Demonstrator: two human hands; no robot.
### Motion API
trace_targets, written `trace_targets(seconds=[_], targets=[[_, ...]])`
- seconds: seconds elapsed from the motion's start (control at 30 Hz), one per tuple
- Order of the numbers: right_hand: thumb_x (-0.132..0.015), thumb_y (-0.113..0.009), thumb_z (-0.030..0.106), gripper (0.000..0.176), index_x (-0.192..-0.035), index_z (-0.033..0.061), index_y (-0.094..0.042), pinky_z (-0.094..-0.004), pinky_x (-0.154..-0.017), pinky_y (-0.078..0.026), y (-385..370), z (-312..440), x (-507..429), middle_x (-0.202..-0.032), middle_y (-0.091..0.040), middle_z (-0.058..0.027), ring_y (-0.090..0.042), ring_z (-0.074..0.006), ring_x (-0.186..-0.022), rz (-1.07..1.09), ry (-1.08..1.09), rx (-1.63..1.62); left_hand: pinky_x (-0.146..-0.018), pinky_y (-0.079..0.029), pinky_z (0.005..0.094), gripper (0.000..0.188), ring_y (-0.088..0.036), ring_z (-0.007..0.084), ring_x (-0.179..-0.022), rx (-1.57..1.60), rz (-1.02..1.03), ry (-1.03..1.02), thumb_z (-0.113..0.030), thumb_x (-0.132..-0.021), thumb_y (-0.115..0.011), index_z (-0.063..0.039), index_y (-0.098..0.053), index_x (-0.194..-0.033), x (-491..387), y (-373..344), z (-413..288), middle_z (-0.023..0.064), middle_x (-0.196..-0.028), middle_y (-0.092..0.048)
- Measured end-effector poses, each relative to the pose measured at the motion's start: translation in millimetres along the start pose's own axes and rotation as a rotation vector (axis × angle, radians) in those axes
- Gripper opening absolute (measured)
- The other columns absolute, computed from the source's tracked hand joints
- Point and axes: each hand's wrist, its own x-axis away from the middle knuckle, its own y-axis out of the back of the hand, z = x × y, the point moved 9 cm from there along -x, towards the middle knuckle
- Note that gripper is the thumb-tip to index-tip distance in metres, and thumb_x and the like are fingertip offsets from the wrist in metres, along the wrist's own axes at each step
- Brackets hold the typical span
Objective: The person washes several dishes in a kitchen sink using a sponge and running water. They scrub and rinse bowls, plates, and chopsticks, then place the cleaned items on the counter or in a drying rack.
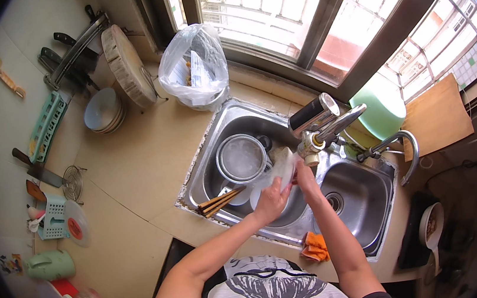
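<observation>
A white dish (284, 171), blurred and tilted on edge, is held over the large left sink basin (206, 175). My left hand (272, 198) grips its lower left side. Against the dish's right edge is my right hand (306, 179), its fingers partly hidden and blurred, so its hold is unclear. A round metal pot (242, 157) lies in the basin just left of the dish. Below the hands another white dish (259, 198) is partly covered by my left hand. Wooden chopsticks (220, 202) rest across the basin's front left rim.
The tap (309, 144) rises close beyond my right hand. An orange cloth (315, 246) lies at the sink's front edge, beside the smaller basin (361, 205). A plastic-lined bin (193, 72), stacked bowls (103, 111) and a round wooden chopping board (125, 66) stand on the counter. Knives (70, 53) hang on a wall rack.
</observation>
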Motion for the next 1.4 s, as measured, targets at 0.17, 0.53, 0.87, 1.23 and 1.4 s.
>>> trace_targets(seconds=[0.17,0.53,0.87,1.23,1.4], targets=[[-0.098,-0.032,0.038,0.050,-0.127,0.0004,-0.046,-0.0362,-0.100,-0.032,-37,53,6,-0.130,-0.048,-0.0178,-0.046,-0.0283,-0.119,-0.180,0.470,0.166,-0.073,-0.045,0.0263,0.025,-0.055,0.0105,-0.079,0.690,-0.322,0.308,-0.021,-0.091,-0.057,0.001,-0.056,-0.103,-2,18,40,0.0061,-0.094,-0.062],[-0.088,-0.050,0.026,0.059,-0.139,0.0031,-0.030,-0.0415,-0.106,-0.026,-86,40,57,-0.142,-0.033,-0.0162,-0.029,-0.0289,-0.133,-0.035,1.005,1.131,-0.086,-0.047,0.0313,0.037,-0.057,0.0164,-0.100,1.198,-0.237,0.521,-0.029,-0.095,-0.048,0.001,-0.053,-0.115,8,42,112,0.0100,-0.111,-0.059],[-0.093,-0.053,0.021,0.032,-0.118,0.0027,-0.047,-0.0344,-0.084,-0.050,-35,-4,9,-0.106,-0.061,-0.0082,-0.060,-0.0205,-0.096,0.329,-0.089,-0.615,-0.090,-0.044,0.0392,0.052,-0.059,0.0284,-0.103,0.594,-0.254,0.817,-0.041,-0.095,-0.037,0.005,-0.058,-0.108,-10,14,206,0.0197,-0.105,-0.062],[-0.094,-0.046,0.024,0.028,-0.111,0.0030,-0.052,-0.0345,-0.084,-0.047,-18,-6,2,-0.105,-0.060,-0.0073,-0.059,-0.0171,-0.093,0.042,0.075,-0.688,-0.098,-0.034,0.0488,0.037,-0.047,0.0325,-0.116,-0.410,0.091,0.006,-0.031,-0.086,-0.047,-0.008,-0.058,-0.113,-85,-34,23,0.0118,-0.123,-0.054],[-0.095,-0.040,0.016,0.029,-0.119,0.0006,-0.048,-0.0389,-0.091,-0.046,-14,-11,-13,-0.116,-0.056,-0.0120,-0.057,-0.0246,-0.102,0.040,0.007,-0.837,-0.101,-0.031,0.0504,0.040,-0.039,0.0329,-0.124,-0.341,-0.018,-0.248,-0.023,-0.086,-0.049,-0.007,-0.051,-0.123,-47,-28,-4,0.0132,-0.129,-0.047]])
